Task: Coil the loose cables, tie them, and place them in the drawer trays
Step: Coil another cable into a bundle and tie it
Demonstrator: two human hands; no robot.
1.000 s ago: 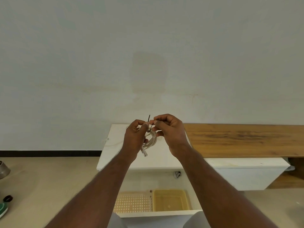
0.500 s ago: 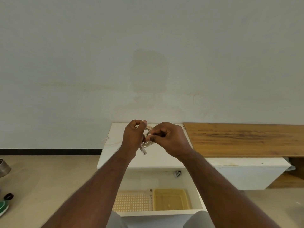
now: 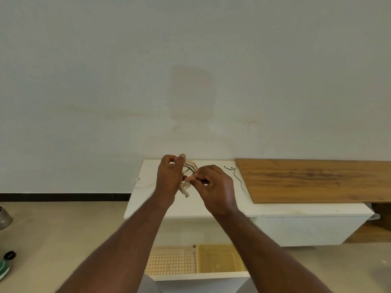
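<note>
We find the left hand (image 3: 169, 178) clenched around the coiled white cable (image 3: 189, 174), steadying it above the white cabinet top (image 3: 190, 206) while the right hand (image 3: 213, 187) pinches a dark tie (image 3: 191, 170) across it; the yellow tray (image 3: 220, 261) waits in the near drawer (image 3: 198, 276).

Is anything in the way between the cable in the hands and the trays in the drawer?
Nothing visible blocks it. The coiled cable is held above the white cabinet top, and the open drawer's trays lie below, uncovered.
</note>
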